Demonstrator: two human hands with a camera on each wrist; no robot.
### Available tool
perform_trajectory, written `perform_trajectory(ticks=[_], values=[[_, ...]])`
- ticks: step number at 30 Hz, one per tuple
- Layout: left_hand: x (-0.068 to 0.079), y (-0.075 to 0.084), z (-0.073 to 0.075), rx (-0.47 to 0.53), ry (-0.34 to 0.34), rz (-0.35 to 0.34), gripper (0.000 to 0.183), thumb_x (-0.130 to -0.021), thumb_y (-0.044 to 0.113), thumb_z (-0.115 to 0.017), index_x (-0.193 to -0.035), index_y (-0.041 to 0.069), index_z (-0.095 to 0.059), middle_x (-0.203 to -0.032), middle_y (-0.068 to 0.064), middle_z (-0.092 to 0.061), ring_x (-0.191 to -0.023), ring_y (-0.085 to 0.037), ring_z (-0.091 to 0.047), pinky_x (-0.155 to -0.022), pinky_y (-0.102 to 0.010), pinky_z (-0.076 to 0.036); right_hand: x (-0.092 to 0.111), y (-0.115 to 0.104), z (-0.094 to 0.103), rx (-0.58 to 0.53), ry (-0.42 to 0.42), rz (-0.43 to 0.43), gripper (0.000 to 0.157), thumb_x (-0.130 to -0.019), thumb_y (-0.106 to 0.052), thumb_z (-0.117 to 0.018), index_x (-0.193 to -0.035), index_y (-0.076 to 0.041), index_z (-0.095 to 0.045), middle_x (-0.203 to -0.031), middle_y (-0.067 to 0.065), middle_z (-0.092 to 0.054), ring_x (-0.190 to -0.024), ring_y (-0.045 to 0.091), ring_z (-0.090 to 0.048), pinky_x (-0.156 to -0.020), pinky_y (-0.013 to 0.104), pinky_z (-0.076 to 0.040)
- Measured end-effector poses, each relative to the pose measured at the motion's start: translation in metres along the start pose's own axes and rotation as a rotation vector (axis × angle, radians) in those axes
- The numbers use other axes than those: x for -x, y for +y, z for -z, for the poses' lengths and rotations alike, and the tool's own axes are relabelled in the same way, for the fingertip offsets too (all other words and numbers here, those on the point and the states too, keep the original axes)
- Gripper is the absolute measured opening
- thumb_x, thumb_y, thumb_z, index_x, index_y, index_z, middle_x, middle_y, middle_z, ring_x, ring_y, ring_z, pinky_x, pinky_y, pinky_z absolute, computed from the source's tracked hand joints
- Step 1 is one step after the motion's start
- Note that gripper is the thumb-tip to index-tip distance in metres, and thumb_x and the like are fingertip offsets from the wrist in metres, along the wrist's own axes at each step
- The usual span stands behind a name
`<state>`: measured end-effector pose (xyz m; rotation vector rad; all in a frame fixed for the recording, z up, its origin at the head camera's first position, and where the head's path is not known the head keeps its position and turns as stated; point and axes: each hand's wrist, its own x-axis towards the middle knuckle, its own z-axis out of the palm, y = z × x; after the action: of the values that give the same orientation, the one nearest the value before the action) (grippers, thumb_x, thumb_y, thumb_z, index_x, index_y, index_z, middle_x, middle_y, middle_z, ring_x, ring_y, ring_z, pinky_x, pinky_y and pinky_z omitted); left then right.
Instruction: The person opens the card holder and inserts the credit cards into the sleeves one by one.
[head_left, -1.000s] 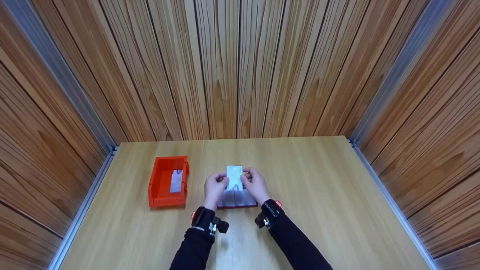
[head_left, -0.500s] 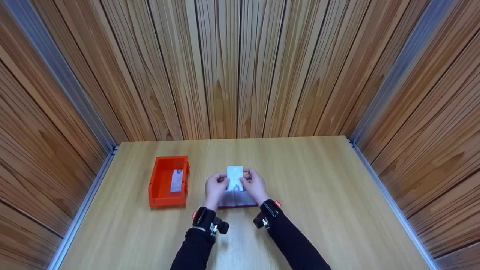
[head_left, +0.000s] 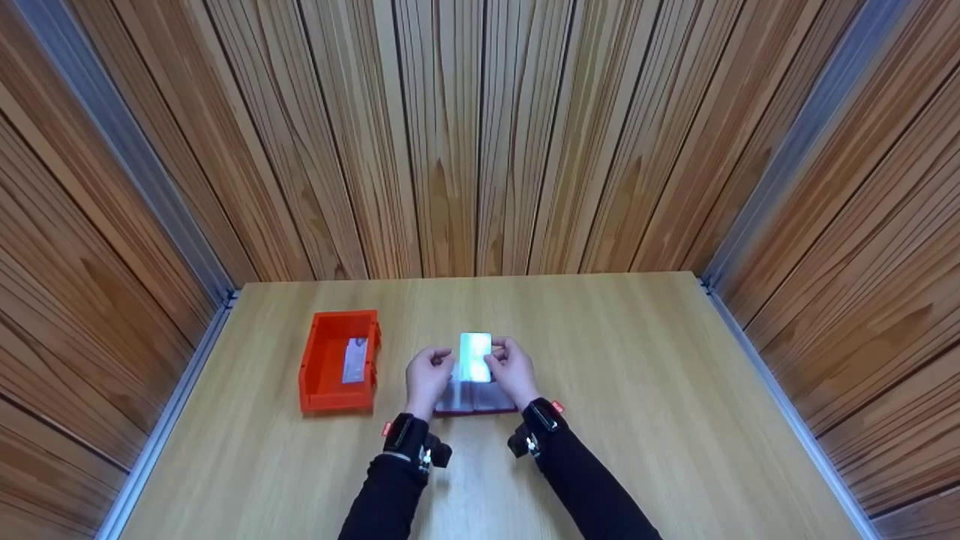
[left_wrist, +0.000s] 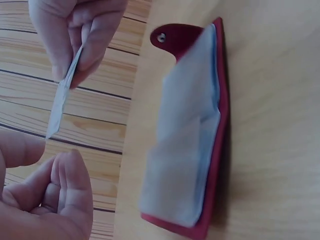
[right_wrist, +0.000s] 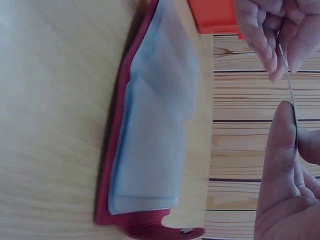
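Note:
In the head view a pale, glossy card stands over the middle of the table. My right hand pinches it by its right edge between thumb and fingers. Just left of the card is my left hand, apart from it in the head view, with a gap between thumb and bent fingers in the left wrist view. Beneath the hands a dark red card holder lies spread on the table, its clear plastic sleeves fanned up. A snap tab sticks out at one end of the holder.
To the left an orange-red bin stands on the wooden table, with a pale card inside. Wood-panelled walls with metal corner posts enclose the table at the back and sides.
The left hand has let go of the card and moved slightly left. The card, still pinched in the right hand, has shifted a little to the right and now catches bright glare.

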<state>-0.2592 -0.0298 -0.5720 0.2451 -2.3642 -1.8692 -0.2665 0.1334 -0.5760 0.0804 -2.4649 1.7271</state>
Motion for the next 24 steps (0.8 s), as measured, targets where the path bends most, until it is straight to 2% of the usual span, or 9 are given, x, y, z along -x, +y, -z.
perform_trajectory(ticks=[5,10,15,20,24], values=[[0.0,-0.007,0.003,-0.079,0.052,-0.028,0.02,-0.087,0.003,-0.066,-0.104,-0.006,-0.071,-0.089,-0.011,-0.067,-0.086,-0.026,-0.062,-0.075,-0.036,-0.05,0.001,0.007,0.001,0.041,0.016,-0.001,0.03,-0.09,0.001,-0.065,-0.117,0.009,-0.057,-0.081,0.009,-0.064,-0.071,0.019,-0.062,-0.064,0.03,-0.052],[-0.002,-0.013,0.006,-0.137,0.07,-0.004,0.019,-0.086,0.003,-0.066,-0.103,-0.006,-0.07,-0.09,-0.013,-0.068,-0.088,-0.029,-0.063,-0.079,-0.039,-0.051,0.002,0.012,0.001,0.07,0.014,-0.018,0.029,-0.089,0.002,-0.065,-0.116,0.009,-0.058,-0.08,0.008,-0.063,-0.071,0.018,-0.06,-0.066,0.032,-0.052],[-0.004,-0.022,0.008,-0.227,0.055,0.055,0.022,-0.086,0.005,-0.067,-0.105,-0.005,-0.07,-0.093,-0.012,-0.068,-0.091,-0.028,-0.063,-0.084,-0.041,-0.05,0.003,0.015,0.001,0.113,-0.006,-0.028,0.029,-0.089,0.002,-0.064,-0.116,0.009,-0.058,-0.08,0.006,-0.062,-0.07,0.015,-0.058,-0.066,0.031,-0.051],[-0.006,-0.03,0.01,-0.347,0.031,0.063,0.022,-0.086,0.006,-0.069,-0.106,-0.004,-0.069,-0.094,-0.012,-0.067,-0.093,-0.028,-0.062,-0.085,-0.042,-0.049,0.004,0.018,0.001,0.177,-0.003,-0.016,0.028,-0.088,0.003,-0.064,-0.115,0.008,-0.058,-0.08,0.005,-0.061,-0.069,0.015,-0.057,-0.066,0.033,-0.05],[-0.005,-0.035,0.011,-0.393,0.012,0.077,0.024,-0.085,0.008,-0.07,-0.106,-0.004,-0.068,-0.095,-0.013,-0.067,-0.093,-0.029,-0.062,-0.085,-0.043,-0.049,0.004,0.02,0.001,0.22,-0.004,-0.006,0.028,-0.088,0.003,-0.064,-0.114,0.008,-0.058,-0.081,0.005,-0.061,-0.071,0.016,-0.057,-0.068,0.033,-0.05]])
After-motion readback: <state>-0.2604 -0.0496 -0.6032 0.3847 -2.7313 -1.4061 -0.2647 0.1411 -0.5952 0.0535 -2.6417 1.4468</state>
